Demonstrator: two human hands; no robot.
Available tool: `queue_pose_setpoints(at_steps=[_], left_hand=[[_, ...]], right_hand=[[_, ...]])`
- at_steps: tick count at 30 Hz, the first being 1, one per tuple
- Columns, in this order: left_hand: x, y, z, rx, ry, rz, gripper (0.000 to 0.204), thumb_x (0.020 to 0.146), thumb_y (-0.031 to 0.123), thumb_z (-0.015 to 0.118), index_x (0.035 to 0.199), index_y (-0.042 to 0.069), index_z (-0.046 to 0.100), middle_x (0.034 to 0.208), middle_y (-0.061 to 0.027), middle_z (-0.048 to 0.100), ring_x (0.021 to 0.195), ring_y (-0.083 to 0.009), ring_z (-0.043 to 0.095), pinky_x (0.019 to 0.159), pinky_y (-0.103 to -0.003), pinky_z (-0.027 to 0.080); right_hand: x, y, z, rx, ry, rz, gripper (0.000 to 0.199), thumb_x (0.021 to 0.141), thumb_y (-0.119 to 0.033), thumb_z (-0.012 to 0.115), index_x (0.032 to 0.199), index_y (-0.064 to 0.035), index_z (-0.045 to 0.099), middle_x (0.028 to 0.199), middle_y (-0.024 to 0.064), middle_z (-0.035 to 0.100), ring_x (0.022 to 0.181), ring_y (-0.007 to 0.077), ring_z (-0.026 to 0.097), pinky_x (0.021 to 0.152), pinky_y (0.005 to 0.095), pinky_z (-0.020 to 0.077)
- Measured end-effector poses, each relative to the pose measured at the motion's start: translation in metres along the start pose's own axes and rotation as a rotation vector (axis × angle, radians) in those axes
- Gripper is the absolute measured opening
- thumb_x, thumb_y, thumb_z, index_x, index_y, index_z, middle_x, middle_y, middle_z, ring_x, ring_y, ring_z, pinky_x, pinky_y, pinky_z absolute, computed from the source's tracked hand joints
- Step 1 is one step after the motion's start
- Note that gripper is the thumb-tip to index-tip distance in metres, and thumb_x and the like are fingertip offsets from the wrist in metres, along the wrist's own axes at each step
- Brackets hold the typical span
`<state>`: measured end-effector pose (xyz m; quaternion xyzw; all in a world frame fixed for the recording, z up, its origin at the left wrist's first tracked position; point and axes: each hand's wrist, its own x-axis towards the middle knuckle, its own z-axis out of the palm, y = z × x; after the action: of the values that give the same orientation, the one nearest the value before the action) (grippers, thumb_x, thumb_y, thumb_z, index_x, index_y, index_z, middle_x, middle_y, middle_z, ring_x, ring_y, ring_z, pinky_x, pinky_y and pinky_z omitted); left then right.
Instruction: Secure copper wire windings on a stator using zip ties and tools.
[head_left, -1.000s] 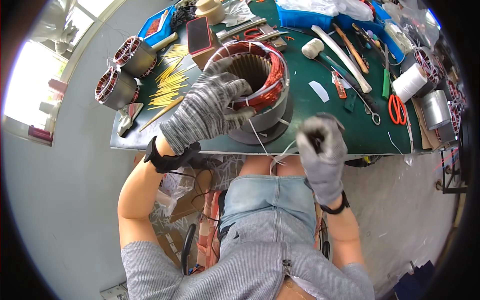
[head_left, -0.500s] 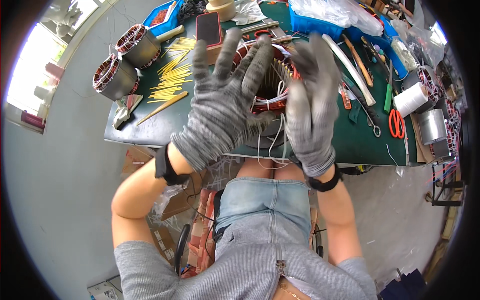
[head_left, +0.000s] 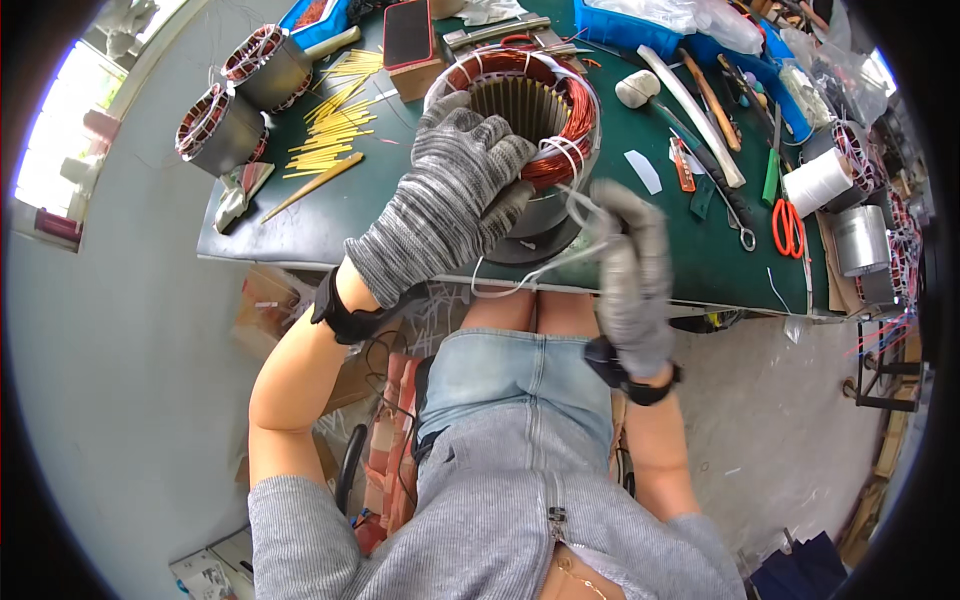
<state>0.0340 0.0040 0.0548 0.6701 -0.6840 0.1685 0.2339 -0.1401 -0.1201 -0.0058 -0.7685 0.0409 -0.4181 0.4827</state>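
In front of me on the green table stands a motor stator [head_left: 578, 118], upright, with red-brown copper windings and a slotted bore. My left hand [head_left: 455, 175], in a grey knitted glove, holds its near left side, fingers curled against the rim. Thin white cord [head_left: 570, 258] comes off the winding and loops over the table's front edge. My right hand [head_left: 635, 270], gloved too and smeared by motion, is right of the stator's base. The cord runs to its fingers, which look closed on it.
Two wound stators [head_left: 215, 130] and yellow strips [head_left: 330, 135] lie to the left, near a phone [head_left: 409, 35] on a block. A mallet [head_left: 640, 90], red scissors [head_left: 788, 228], a white spool [head_left: 820, 188] and blue bins [head_left: 610, 28] occupy the right and back.
Both hands were raised, fingers spread, above the stator. My left hand has come down onto its left side; my right has dropped lower right, drawing the hanging white cord toward it.
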Motion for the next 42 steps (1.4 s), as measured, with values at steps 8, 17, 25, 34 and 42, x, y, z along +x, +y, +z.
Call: queue_pose_setpoints(at_steps=[8, 17, 25, 34, 42], left_hand=[[-0.001, 0.002, -0.002, 0.002, -0.002, -0.047, 0.037, 0.072, 0.012, 0.066, 0.106, 0.002, 0.058, 0.095, -0.0156, 0.055, 0.099, -0.0371, 0.052, 0.1, -0.053, 0.033], [0.0, 0.0, 0.007, -0.055, 0.048, -0.023, 0.037, 0.07, 0.012, 0.069, 0.104, 0.002, 0.06, 0.093, -0.014, 0.058, 0.097, -0.0351, 0.055, 0.099, -0.051, 0.036], [-0.004, -0.003, 0.002, 0.01, 0.029, -0.058, 0.032, 0.073, 0.02, 0.065, 0.1, 0.002, 0.061, 0.093, -0.0146, 0.056, 0.098, -0.0381, 0.053, 0.101, -0.053, 0.032], [-0.01, 0.001, -0.003, 0.015, 0.1, -0.082, 0.032, 0.076, 0.019, 0.064, 0.103, 0.003, 0.06, 0.094, -0.0152, 0.057, 0.099, -0.0378, 0.053, 0.101, -0.049, 0.035], [0.011, 0.028, 0.029, 0.36, 0.017, -0.235, 0.041, 0.074, 0.027, 0.057, 0.107, 0.002, 0.06, 0.097, -0.0131, 0.061, 0.098, -0.0277, 0.058, 0.106, -0.046, 0.032]], right_hand=[[-0.257, 0.031, -0.295, 0.279, 1.061, 0.507, 0.042, 0.095, -0.03, 0.045, 0.128, -0.0028, 0.048, 0.122, 0.0134, 0.053, 0.113, 0.0287, 0.048, 0.095, 0.0427, 0.0386], [-0.086, 0.007, -0.112, -0.459, 0.521, 0.553, 0.026, 0.089, -0.024, 0.055, 0.107, -0.0058, 0.057, 0.095, 0.0065, 0.061, 0.098, 0.0222, 0.055, 0.086, 0.034, 0.0415], [0.036, -0.016, 0.013, 0.18, 0.05, 0.46, 0.006, 0.086, -0.013, 0.065, 0.084, -0.0108, 0.06, 0.07, -0.0048, 0.05, 0.05, 0.0038, 0.042, 0.044, 0.0204, 0.0357], [0.064, -0.054, -0.028, 1.362, -0.38, 0.909, 0.032, 0.103, -0.024, 0.037, 0.126, -0.0045, 0.047, 0.052, -0.0098, 0.022, 0.034, -0.0007, 0.014, 0.029, 0.0178, 0.0137], [0.06, -0.026, -0.007, 0.149, -0.197, 0.018, 0.016, 0.097, -0.017, 0.052, 0.106, -0.0065, 0.06, 0.093, 0.0027, 0.061, 0.061, 0.003, 0.044, 0.057, 0.0201, 0.039]])
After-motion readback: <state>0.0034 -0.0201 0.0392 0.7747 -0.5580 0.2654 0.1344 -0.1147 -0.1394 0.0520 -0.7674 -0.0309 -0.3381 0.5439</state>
